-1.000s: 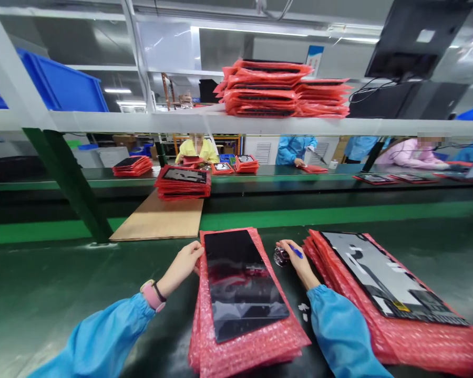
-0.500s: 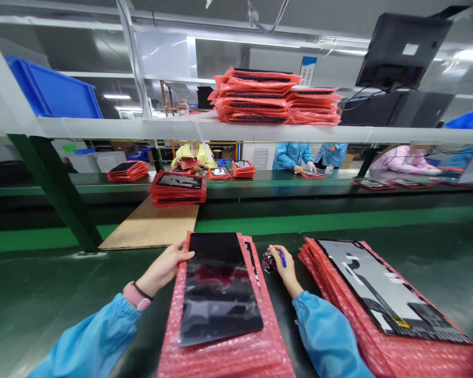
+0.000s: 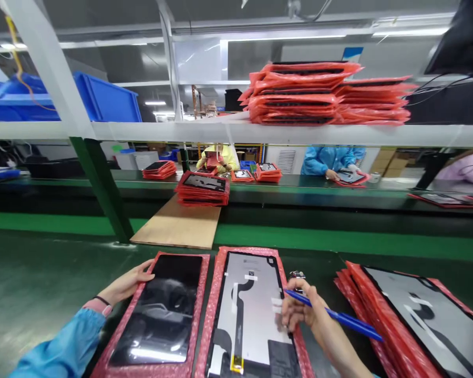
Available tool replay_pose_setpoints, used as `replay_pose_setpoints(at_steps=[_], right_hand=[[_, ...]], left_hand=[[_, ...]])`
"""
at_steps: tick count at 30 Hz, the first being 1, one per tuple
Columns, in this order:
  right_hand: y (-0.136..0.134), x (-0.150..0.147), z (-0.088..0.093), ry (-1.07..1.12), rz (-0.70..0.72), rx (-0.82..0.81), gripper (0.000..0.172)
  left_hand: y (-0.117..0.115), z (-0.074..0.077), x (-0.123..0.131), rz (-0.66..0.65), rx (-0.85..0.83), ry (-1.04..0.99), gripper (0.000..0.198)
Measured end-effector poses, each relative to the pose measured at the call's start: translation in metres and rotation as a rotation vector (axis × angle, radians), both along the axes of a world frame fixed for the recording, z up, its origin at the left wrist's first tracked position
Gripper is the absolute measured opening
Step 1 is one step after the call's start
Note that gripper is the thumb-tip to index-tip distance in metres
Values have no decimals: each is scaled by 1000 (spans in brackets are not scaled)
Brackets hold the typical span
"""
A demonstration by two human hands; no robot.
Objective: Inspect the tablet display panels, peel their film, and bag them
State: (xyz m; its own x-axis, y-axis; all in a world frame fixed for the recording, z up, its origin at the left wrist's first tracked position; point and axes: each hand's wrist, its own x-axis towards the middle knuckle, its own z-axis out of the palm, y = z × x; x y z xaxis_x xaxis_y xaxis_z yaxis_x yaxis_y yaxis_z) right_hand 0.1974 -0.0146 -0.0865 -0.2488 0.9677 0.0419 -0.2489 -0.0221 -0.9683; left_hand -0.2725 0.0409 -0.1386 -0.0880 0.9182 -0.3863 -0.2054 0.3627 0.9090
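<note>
My left hand (image 3: 125, 284) holds the far left edge of a black glossy panel (image 3: 160, 311) lying on a red bubble-wrap sheet (image 3: 114, 346). Beside it to the right lies a second panel (image 3: 249, 315), grey back side up with white tape strips, on a stack of red bubble wrap (image 3: 219, 283). My right hand (image 3: 301, 311) rests on that panel's right edge, fingers closed around a blue pen (image 3: 339, 316). A small shiny object (image 3: 297, 275) sits just beyond the hand.
Another stack of back-up panels in red wrap (image 3: 421, 315) lies at the right. A wooden board (image 3: 179, 227) bridges to the far belt with a red stack (image 3: 203, 188). More red stacks (image 3: 323, 93) and a blue bin (image 3: 106, 100) sit on the overhead shelf. Other workers sit across.
My left hand has slid the black panel with its sheet off the pile to the left, uncovering the grey-backed panel beneath. My right hand moved onto that panel with the pen.
</note>
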Motion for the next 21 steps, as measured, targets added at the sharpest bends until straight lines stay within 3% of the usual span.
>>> replay_pose_setpoints(at_steps=[3, 7, 11, 14, 17, 21], right_hand=[[-10, -11, 4, -176, -6, 42, 40], [-17, -20, 2, -323, -28, 83, 34], [-21, -23, -6, -471, -127, 156, 32], [-22, -25, -13, -608, -186, 302, 42], [-23, -28, -16, -696, -177, 391, 39], [-23, -33, -13, -752, -134, 415, 37]], left_hand=[[4, 3, -5, -31, 20, 203, 66], [13, 24, -1, -16, 81, 514, 41], [7, 42, 47, -50, 218, 666, 29], [-14, 50, 109, -228, 303, 602, 25], [-37, 61, 162, -399, 337, 461, 23], [-47, 74, 191, -448, 276, 192, 24]])
